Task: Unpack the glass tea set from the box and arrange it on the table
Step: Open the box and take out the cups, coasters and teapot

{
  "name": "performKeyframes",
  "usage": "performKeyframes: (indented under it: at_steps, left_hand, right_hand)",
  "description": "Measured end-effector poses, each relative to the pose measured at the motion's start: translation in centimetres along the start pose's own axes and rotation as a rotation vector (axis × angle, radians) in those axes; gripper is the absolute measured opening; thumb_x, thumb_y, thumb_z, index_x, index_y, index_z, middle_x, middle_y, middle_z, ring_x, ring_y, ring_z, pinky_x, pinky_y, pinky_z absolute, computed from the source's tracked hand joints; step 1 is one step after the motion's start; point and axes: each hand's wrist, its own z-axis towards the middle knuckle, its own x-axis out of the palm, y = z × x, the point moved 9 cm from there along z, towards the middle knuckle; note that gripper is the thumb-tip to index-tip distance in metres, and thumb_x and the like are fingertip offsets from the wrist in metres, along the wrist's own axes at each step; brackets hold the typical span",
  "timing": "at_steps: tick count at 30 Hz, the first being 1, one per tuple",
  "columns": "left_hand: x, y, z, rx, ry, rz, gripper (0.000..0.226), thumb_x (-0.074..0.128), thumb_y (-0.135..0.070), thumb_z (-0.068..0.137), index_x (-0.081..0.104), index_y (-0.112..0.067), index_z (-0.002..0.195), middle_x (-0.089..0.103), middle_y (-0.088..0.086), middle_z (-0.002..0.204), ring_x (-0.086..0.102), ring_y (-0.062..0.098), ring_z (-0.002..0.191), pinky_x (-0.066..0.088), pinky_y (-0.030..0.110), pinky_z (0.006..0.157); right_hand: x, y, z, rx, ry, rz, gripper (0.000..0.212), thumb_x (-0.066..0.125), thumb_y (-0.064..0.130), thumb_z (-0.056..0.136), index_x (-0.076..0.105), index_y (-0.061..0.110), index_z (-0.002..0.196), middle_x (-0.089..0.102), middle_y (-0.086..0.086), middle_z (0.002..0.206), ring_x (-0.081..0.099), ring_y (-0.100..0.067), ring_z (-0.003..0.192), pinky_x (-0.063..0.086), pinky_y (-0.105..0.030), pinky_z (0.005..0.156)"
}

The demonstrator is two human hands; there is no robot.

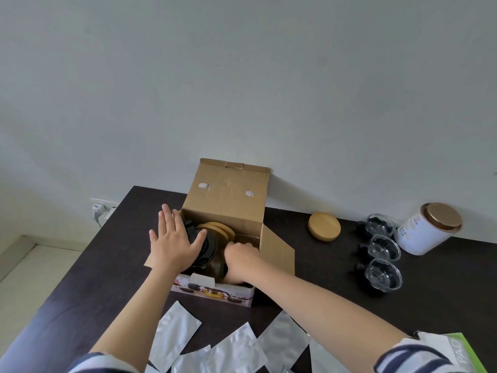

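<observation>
You are steadying the box [226, 200] while reaching inside.
Your left hand [173, 239] is pressing flat, fingers spread, bracing it; your right hand [240, 255] is curling around something unseen beside the teapot [208, 249].

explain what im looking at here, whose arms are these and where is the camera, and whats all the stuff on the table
There is no machine here: the camera sits on a person's head, looking down at their own two arms. The left hand lies flat, fingers spread, on the left edge of an open cardboard box. The right hand reaches inside with curled fingers; what it grips is hidden. In the box sit a dark glass teapot and wooden discs. On the dark table, right of the box, are a round wooden lid, three glass cups in a row and a white canister. Silver foil pouches lie near the person.
</observation>
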Motion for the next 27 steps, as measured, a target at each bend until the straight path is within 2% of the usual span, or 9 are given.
performKeyframes:
  at_steps: [1, 3, 6, 8, 10, 13, 15, 22, 27]
  left_hand:
    - [0.0, 0.0, 0.0, -0.001, 0.002, -0.01, 0.093, 0.021, -0.071, 0.087, -0.002, -0.007, 0.151, -0.016, 0.013, 0.158, -0.01, 0.028, 0.146, 0.01, 0.053, 0.115]
    - [0.0, 0.0, 0.0, -0.001, 0.006, -0.024, 0.093, 0.023, -0.07, 0.088, -0.002, -0.006, 0.151, -0.015, 0.014, 0.158, -0.009, 0.028, 0.147, 0.011, 0.053, 0.115]
    - [-0.1, 0.0, 0.0, 0.0, 0.007, -0.025, 0.093, 0.023, -0.07, 0.088, -0.001, -0.006, 0.151, -0.013, 0.014, 0.158, -0.008, 0.027, 0.147, 0.013, 0.053, 0.115]
    - [-0.1, 0.0, 0.0, -0.004, 0.008, -0.028, 0.093, 0.023, -0.07, 0.087, -0.001, -0.007, 0.151, -0.013, 0.013, 0.159, -0.007, 0.027, 0.147, 0.013, 0.053, 0.115]
    - [-0.1, 0.0, 0.0, -0.003, 0.01, -0.031, 0.093, 0.023, -0.07, 0.087, -0.001, -0.007, 0.151, -0.012, 0.013, 0.159, -0.006, 0.027, 0.147, 0.013, 0.053, 0.115]
    - [-0.1, 0.1, -0.1, -0.002, 0.01, -0.029, 0.094, 0.022, -0.071, 0.086, 0.0, -0.007, 0.151, -0.011, 0.013, 0.159, -0.005, 0.027, 0.147, 0.013, 0.052, 0.115]
    - [-0.1, 0.1, -0.1, -0.003, 0.014, -0.023, 0.094, 0.021, -0.071, 0.086, 0.0, -0.007, 0.151, -0.01, 0.013, 0.159, -0.005, 0.027, 0.147, 0.013, 0.052, 0.115]
    - [-0.3, -0.1, -0.2, 0.006, 0.008, -0.024, 0.094, 0.022, -0.071, 0.086, 0.002, -0.007, 0.151, -0.006, 0.013, 0.16, -0.003, 0.028, 0.147, 0.016, 0.053, 0.115]
    - [-0.1, 0.1, -0.1, 0.006, 0.021, -0.029, 0.095, 0.022, -0.072, 0.085, 0.001, -0.007, 0.151, -0.005, 0.012, 0.16, -0.003, 0.028, 0.147, 0.016, 0.054, 0.114]
  right_hand:
    - [-0.6, 0.1, -0.2, -0.007, -0.043, 0.004, 0.07, 0.073, 0.044, 0.076, 0.045, 0.004, 0.126, 0.057, -0.015, 0.115, 0.053, -0.035, 0.107, 0.05, -0.04, 0.084]
    - [-2.2, 0.1, -0.9, -0.024, -0.142, 0.031, 0.072, 0.077, 0.043, 0.071, 0.044, 0.005, 0.123, 0.056, -0.015, 0.115, 0.049, -0.035, 0.11, 0.05, -0.039, 0.081]
    - [-5.8, -0.8, -2.4, -0.022, -0.298, 0.19, 0.064, 0.079, 0.042, 0.067, 0.048, 0.011, 0.114, 0.056, -0.007, 0.106, 0.053, -0.025, 0.098, 0.052, -0.033, 0.076]
    - [-8.2, -2.2, -3.7, -0.009, -0.387, 0.361, 0.067, 0.08, 0.045, 0.064, 0.051, 0.014, 0.116, 0.056, -0.004, 0.107, 0.055, -0.02, 0.094, 0.055, -0.033, 0.076]
    - [-9.9, -4.0, -5.4, 0.012, -0.464, 0.513, 0.068, 0.08, 0.047, 0.062, 0.055, 0.016, 0.117, 0.057, -0.001, 0.11, 0.056, -0.017, 0.096, 0.054, -0.027, 0.075]
    - [-10.2, -7.7, -8.3, 0.058, -0.516, 0.577, 0.067, 0.081, 0.046, 0.064, 0.059, 0.016, 0.119, 0.059, 0.001, 0.114, 0.056, -0.013, 0.1, 0.046, -0.019, 0.072]
    - [-8.6, -10.9, -10.2, 0.146, -0.498, 0.57, 0.074, 0.082, 0.046, 0.064, 0.055, 0.015, 0.126, 0.056, -0.001, 0.12, 0.055, -0.016, 0.107, 0.047, -0.023, 0.083]
    - [2.0, -23.5, -17.1, 0.533, -0.458, 0.583, 0.092, 0.083, 0.042, 0.064, 0.042, 0.01, 0.139, 0.049, -0.007, 0.134, 0.048, -0.023, 0.125, 0.043, -0.033, 0.099]
    - [6.5, -30.2, -21.8, 0.763, -0.537, 0.586, 0.089, 0.088, 0.037, 0.057, 0.05, 0.007, 0.132, 0.054, -0.013, 0.124, 0.051, -0.032, 0.118, 0.047, -0.042, 0.095]
